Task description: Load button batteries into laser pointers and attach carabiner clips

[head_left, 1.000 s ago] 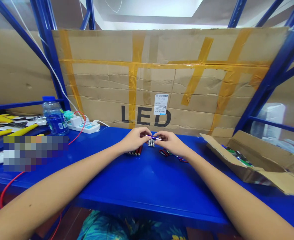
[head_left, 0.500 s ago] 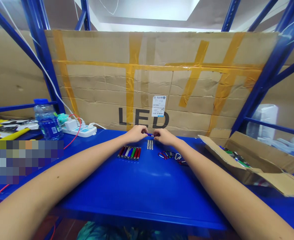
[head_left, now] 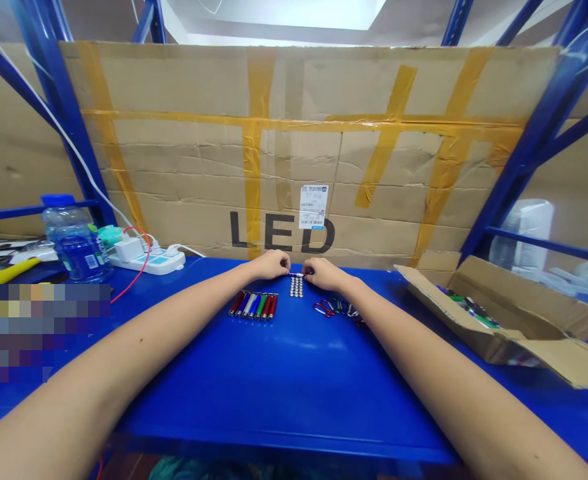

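My left hand (head_left: 272,265) and my right hand (head_left: 323,273) meet at the far middle of the blue table (head_left: 284,373). Both pinch the ends of a small purple and silver tube (head_left: 298,274), held level between them. Just below it lies a cluster of small silver button cells (head_left: 297,287). A row of several coloured little tubes (head_left: 253,305) lies side by side in front of my left hand. Several coloured carabiner clips (head_left: 335,309) lie beside my right wrist.
An open cardboard box (head_left: 479,320) with more coloured items stands at the right. A water bottle (head_left: 77,240) and a white power strip (head_left: 147,258) with a red wire sit at the far left. A taped cardboard sheet marked LED (head_left: 294,153) backs the table.
My hands moved a little farther from me with the small tube, uncovering the row of coloured tubes. The view shifted slightly to the right and up.
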Motion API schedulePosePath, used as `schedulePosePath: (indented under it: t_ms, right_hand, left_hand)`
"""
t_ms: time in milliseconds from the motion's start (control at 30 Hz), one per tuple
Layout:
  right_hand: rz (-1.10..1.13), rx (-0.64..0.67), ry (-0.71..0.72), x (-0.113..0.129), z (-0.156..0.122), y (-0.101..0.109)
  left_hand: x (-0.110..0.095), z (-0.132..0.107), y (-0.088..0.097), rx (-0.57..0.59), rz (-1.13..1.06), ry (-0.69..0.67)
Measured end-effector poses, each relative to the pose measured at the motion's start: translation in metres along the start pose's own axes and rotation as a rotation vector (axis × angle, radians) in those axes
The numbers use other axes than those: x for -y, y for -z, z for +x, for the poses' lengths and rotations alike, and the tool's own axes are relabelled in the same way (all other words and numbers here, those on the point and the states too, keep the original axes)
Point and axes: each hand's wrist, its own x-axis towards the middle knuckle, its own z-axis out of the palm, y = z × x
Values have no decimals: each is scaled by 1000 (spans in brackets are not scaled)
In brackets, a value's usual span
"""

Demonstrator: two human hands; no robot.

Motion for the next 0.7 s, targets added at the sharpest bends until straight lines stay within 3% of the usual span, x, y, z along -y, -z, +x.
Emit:
schedulePosePath:
  t_ms: [400, 700]
  right_hand:
    - [58, -3, -29, 1, -7, 2]
    - [64, 9, -39, 7, -10, 5]
  left_hand:
    - [-2, 5, -3, 62, -24, -2]
    - [-3, 1, 0, 43, 14, 6]
